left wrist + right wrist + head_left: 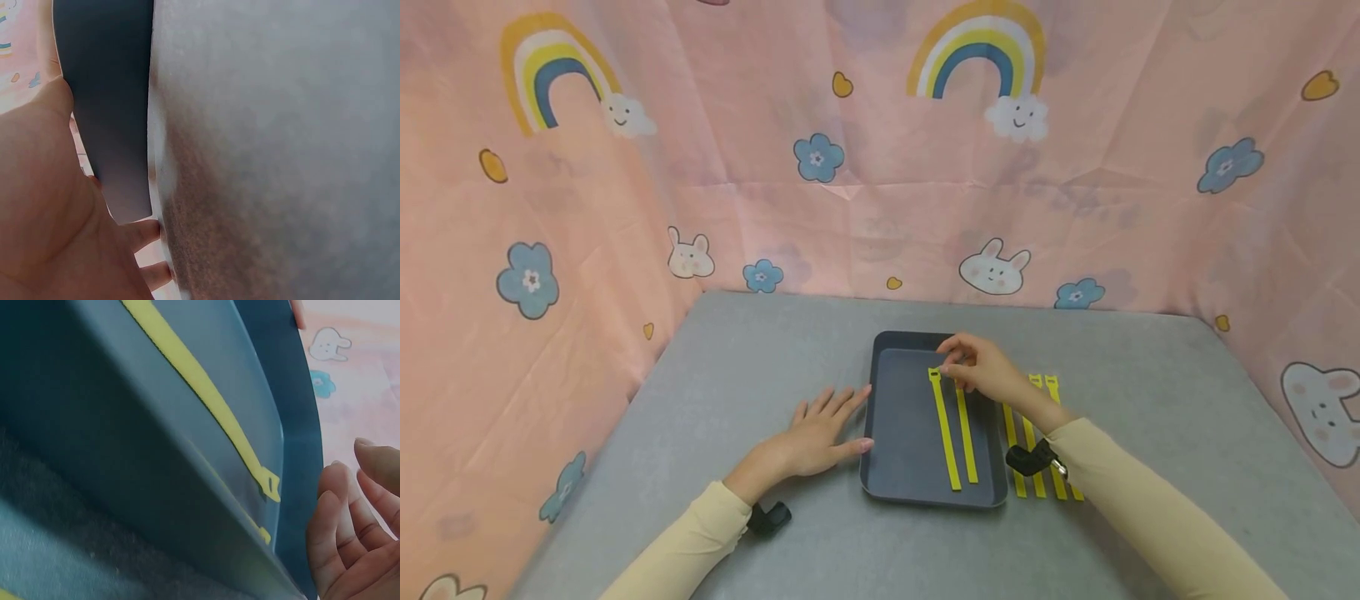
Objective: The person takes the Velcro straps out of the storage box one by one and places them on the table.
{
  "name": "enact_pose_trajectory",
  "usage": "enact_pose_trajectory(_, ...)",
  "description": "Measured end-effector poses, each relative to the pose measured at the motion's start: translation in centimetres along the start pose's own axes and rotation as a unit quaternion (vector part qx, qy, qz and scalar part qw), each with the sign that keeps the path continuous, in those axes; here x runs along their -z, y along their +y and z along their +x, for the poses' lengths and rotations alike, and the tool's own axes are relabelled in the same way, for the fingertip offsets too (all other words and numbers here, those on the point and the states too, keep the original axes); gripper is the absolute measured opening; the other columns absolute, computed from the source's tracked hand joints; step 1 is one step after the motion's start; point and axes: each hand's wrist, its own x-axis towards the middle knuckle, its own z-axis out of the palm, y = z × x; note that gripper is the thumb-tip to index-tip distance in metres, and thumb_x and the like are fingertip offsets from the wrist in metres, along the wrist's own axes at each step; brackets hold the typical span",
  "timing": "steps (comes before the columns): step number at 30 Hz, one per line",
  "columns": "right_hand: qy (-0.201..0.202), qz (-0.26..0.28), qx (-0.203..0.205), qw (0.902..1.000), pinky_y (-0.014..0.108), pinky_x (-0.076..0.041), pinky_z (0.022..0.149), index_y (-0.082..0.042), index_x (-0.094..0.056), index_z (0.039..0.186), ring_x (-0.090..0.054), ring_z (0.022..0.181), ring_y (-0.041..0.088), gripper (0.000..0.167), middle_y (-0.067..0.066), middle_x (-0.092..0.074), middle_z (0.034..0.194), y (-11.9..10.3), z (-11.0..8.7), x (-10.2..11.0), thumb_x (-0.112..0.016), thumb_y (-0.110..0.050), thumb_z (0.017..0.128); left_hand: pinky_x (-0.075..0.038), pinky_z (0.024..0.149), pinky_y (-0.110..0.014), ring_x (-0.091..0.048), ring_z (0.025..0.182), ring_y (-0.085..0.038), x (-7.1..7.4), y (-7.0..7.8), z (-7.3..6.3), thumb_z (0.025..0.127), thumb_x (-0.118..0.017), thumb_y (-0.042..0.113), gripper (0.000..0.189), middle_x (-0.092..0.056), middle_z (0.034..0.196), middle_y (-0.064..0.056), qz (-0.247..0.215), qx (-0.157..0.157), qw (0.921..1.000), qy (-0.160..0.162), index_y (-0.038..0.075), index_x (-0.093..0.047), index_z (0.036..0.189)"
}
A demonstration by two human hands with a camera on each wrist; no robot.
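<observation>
A dark grey tray [901, 433] lies on the table with two yellow hook-and-loop cable ties in it, a left one [947, 437] and a right one [967, 442], side by side lengthwise. My left hand [820, 439] rests at the tray's left edge, fingers spread, with the index fingertip and thumb right at the rim. Above the far right part of the tray is my right hand [988, 371], fingers loosely bent and holding nothing. It covers the head of the right tie in the head view. The right wrist view shows a tie's slotted head [270, 485] near the tray wall.
Several more yellow cable ties [1038, 486] lie in a row on the grey table [760, 350] just right of the tray, partly under my right forearm. A pink patterned curtain [880, 217] hangs behind the table and on both sides.
</observation>
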Motion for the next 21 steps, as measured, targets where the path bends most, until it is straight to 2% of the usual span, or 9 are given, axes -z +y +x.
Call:
enact_pose_trajectory(5,-0.007,-0.005,-0.009,0.9999,0.042,-0.054,0.062,0.002,-0.058,0.125,-0.062,0.068,0.030,0.032,0.020,-0.067,0.098,-0.08,0.25,-0.38,-0.064,-0.011,0.096,-0.006,0.116,-0.072,-0.004,0.156,-0.039,-0.01,-0.02,0.06,0.097,-0.043,0.066,0.080,-0.013,0.168,-0.007,-0.002,-0.003,1.0000,0.003,0.037,-0.002,0.159)
enact_pose_trajectory(6,-0.007,-0.007,-0.011,0.9999,0.041,-0.054,0.061,0.002,-0.059,0.124,-0.062,0.067,0.026,0.032,0.017,-0.067,0.096,0.33,0.47,-0.40,-0.065,-0.012,0.096,-0.006,0.116,-0.072,-0.004,0.156,-0.039,0.00,-0.03,0.06,0.097,-0.043,0.066,0.080,-0.013,0.168,-0.007,-0.002,-0.003,1.0000,0.003,0.037,-0.002,0.159)
enact_pose_trajectory(11,-0.015,-0.011,-0.021,0.9996,0.039,-0.053,0.061,0.003,-0.059,0.122,-0.061,0.067,0.027,0.031,0.017,-0.066,0.092,0.39,0.55,-0.42,-0.065,-0.005,0.094,-0.006,0.117,-0.071,-0.004,0.156,-0.039,0.01,-0.07,0.02,0.097,-0.043,0.065,0.080,-0.013,0.168,-0.007,0.000,-0.002,1.0000,0.004,0.037,-0.002,0.160)
enact_pose_trajectory(21,-0.071,-0.006,-0.052,0.9961,0.038,-0.057,0.069,0.004,-0.056,0.125,-0.067,0.080,0.030,0.033,0.020,-0.065,0.096,-0.56,0.61,-0.71,-0.064,-0.002,0.093,-0.005,0.117,-0.071,-0.003,0.156,-0.039,0.02,0.03,-0.07,0.097,-0.044,0.065,0.080,-0.013,0.168,-0.007,-0.005,-0.002,1.0000,0.002,0.037,-0.003,0.160)
